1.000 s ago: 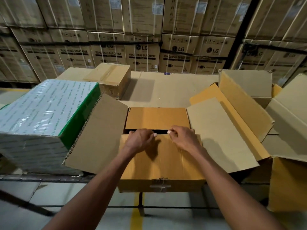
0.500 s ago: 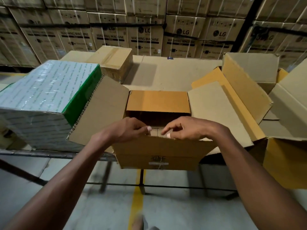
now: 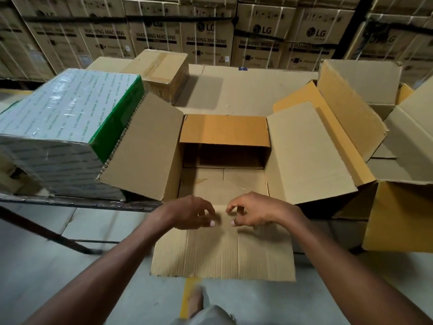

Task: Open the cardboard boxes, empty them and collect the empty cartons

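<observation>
Step in hand: judged to be opening the last flap of the cardboard box (image 3: 223,177) at the near edge of the work table (image 3: 246,90); the near flap (image 3: 222,254) is folded out toward the person and hangs past the table edge.
Box location: centre of the head view, between the shrink-wrapped green-edged pack (image 3: 68,127) on its left and the opened cartons (image 3: 365,127) on its right.
Box state: side flaps (image 3: 307,151) spread outward, far flap (image 3: 225,130) tilted over the opening; the visible floor of the box shows bare cardboard only; the part under the far flap is in shadow, contents there cannot be told.
Left hand (image 3: 189,213): at the fold line of the near flap, fingers curled, thumb and forefinger close together; whether they pinch the cardboard cannot be told.
Right hand (image 3: 251,211): mirror pose just beside the left, fingers loosely curled over the same fold, fingertips near or on the flap; contact uncertain.
Arms: both forearms reach forward from the lower corners and converge on the flap's middle, wrists roughly level.
Doing it well (judgement): press the flap fully down along the crease so it stays open, then push the far flap back to check the shadowed end before counting the box empty.
Risk (judgement): the box overhangs the table edge; downward force on the flap could tip it toward the person.
Other: a sealed small box (image 3: 161,69) stands further back on the table.
</observation>
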`<state>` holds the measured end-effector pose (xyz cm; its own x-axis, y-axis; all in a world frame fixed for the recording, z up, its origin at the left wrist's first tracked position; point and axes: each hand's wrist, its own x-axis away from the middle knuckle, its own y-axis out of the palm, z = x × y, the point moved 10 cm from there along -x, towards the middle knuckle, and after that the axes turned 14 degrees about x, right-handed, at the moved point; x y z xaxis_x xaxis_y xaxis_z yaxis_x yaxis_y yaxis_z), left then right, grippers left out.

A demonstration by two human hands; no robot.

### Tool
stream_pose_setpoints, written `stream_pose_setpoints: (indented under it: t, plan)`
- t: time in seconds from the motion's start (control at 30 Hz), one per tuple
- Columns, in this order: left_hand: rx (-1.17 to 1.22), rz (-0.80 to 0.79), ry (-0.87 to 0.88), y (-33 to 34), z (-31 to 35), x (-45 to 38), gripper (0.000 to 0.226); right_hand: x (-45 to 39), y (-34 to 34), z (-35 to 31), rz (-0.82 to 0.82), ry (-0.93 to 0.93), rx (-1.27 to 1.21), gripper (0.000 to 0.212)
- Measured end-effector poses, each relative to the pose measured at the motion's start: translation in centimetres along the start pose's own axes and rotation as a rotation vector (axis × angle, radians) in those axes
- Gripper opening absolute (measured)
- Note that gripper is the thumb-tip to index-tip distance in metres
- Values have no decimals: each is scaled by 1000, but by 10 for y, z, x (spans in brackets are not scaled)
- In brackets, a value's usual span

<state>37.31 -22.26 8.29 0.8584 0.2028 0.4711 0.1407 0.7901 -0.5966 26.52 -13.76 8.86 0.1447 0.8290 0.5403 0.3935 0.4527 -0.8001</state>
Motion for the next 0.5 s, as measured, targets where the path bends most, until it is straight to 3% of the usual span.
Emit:
stream_pose_setpoints:
  t: [0.13, 0.33, 0.5]
  plan:
    - [17, 73, 53, 0, -1, -7, 29, -7, 5, 3, 82, -4, 4, 39]
    - [-38, 212, 80, -22, -1, -27, 37, -19, -11, 5, 134, 28, -39, 32]
    - [-58, 357, 68, -52, -4, -67, 41, -61, -41, 22, 231, 105, -32, 41]
